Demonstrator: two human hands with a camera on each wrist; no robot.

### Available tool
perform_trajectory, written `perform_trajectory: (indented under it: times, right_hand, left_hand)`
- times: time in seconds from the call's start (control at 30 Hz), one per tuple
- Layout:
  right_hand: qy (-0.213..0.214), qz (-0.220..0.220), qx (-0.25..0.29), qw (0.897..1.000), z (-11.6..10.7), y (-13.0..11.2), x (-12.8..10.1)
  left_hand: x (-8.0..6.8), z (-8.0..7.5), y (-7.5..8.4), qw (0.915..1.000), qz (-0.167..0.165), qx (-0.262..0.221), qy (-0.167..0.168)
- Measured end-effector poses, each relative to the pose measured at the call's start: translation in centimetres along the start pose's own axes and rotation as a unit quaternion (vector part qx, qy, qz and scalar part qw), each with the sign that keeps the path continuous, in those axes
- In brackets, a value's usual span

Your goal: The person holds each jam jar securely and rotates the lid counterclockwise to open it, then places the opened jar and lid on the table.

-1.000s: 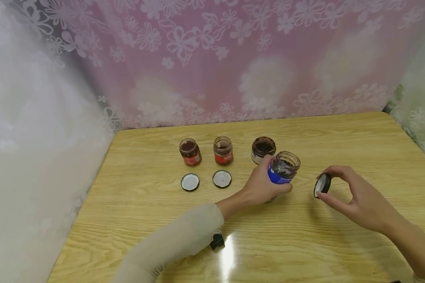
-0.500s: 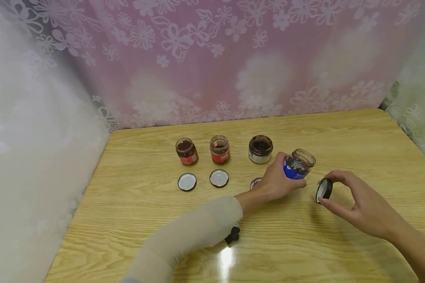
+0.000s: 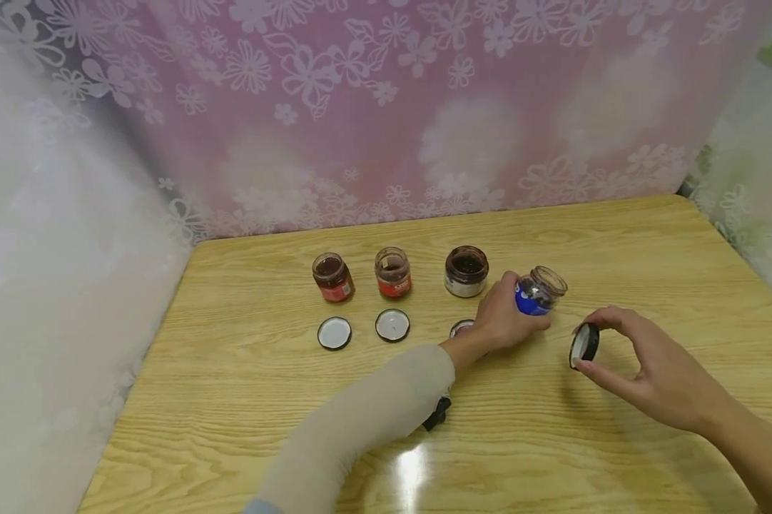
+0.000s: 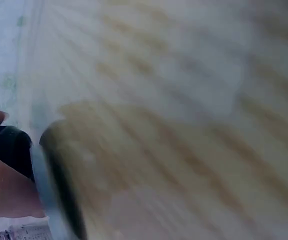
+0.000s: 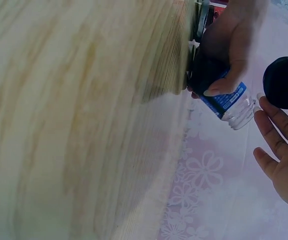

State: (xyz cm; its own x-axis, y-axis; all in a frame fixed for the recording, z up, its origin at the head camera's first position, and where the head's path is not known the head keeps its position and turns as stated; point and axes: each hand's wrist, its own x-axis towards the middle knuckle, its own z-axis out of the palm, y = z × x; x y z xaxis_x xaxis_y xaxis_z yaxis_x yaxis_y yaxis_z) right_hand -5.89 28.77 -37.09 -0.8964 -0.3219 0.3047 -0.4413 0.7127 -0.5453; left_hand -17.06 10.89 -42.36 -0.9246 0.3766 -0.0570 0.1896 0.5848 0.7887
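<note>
1. Now, in the head view, the left hand (image 3: 503, 321) is curled round a small glass jar with a blue label (image 3: 537, 291), just right of the middle of the frame. The jar is tipped, so its long line leans up and to the right, and its open mouth points toward the right hand (image 3: 643, 375). That hand pinches a round black lid with a white inside (image 3: 583, 345) between thumb and fingers. The lid stands on its edge, just right of the jar and a bit lower, not touching it. The left hand is the one nearer to the jar.
2. Also there, three more open jars stand in a row on the light wooden table (image 3: 617, 250), with loose lids in front of them.
3. Next, the left wrist view is very blurry. The dark jar (image 4: 11, 150) shows at the lower left, with skin around it.
4. Last, in the right wrist view, the jar (image 5: 224, 97) sits at the upper right, wrapped by the left hand (image 5: 231, 45). The black lid (image 5: 284, 82) is at the far right edge, beside the jar's mouth.
</note>
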Motion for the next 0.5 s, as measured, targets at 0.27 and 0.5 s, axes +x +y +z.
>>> perform_trajectory:
  times: [0.27, 0.5]
  right_hand:
    - [0.002, -0.005, 0.002, 1.000, -0.2, -0.1, -0.1]
    - [0.000, 0.000, -0.001, 1.000, -0.3, 0.1, -0.3]
  left_hand:
    - [0.3, -0.4, 0.8, 0.9985, -0.026, 0.046, -0.014]
    - [0.3, -0.6, 1.3, 0.9963, -0.045, 0.071, -0.018]
